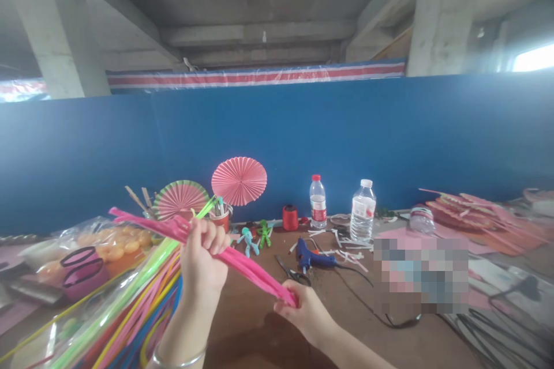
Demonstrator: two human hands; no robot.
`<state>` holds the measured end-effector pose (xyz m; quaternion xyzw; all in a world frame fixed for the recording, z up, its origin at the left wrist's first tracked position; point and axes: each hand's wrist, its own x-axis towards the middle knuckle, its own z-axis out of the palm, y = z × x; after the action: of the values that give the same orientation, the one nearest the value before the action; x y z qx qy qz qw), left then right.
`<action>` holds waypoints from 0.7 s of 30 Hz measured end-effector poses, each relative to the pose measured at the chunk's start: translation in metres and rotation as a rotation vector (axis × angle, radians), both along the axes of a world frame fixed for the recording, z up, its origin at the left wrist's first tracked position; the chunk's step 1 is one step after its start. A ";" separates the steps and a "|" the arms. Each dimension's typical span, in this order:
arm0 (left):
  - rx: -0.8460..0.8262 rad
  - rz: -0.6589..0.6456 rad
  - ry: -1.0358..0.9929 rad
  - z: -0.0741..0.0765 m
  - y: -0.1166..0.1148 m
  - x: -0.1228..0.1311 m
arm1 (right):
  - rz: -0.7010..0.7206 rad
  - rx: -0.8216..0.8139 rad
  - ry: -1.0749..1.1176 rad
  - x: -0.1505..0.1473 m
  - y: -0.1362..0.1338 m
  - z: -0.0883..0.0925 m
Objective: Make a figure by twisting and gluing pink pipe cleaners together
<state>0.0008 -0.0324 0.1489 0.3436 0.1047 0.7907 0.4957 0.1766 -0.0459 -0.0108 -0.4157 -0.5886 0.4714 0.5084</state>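
My left hand (202, 262) is closed round a bundle of pink pipe cleaners (242, 262), gripping it near its upper end. My right hand (303, 311) pinches the lower end of the same bundle just above the brown table (255, 328). The bundle runs slantwise from upper left to lower right between both hands. A silver bangle sits on my left wrist. Below my left hand lies a clear bag of pipe cleaners in several colours (125, 311).
A blue glue gun (314, 258) and black scissors (292, 274) lie right of my hands. Two water bottles (318, 202) (362, 210), a red spool (290, 217), paper fans (239, 180), small pipe-cleaner figures (250, 240) and a pen cup (220, 218) stand along the blue wall. Cables trail at right.
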 end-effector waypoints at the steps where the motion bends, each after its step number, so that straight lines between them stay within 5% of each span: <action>1: 0.008 0.024 -0.044 -0.001 0.000 -0.003 | 0.010 -0.015 0.063 0.000 0.001 0.001; 11: -0.069 0.083 -0.249 -0.036 0.010 -0.007 | -0.151 -0.274 0.780 0.013 0.011 0.008; 21: -0.085 -0.014 -0.219 -0.044 0.017 0.003 | -0.279 -0.399 1.004 0.026 0.019 0.008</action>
<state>0.0041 -0.0157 0.1052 0.2346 0.0813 0.8148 0.5238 0.2031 -0.0269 -0.0031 -0.3021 -0.1129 0.6421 0.6955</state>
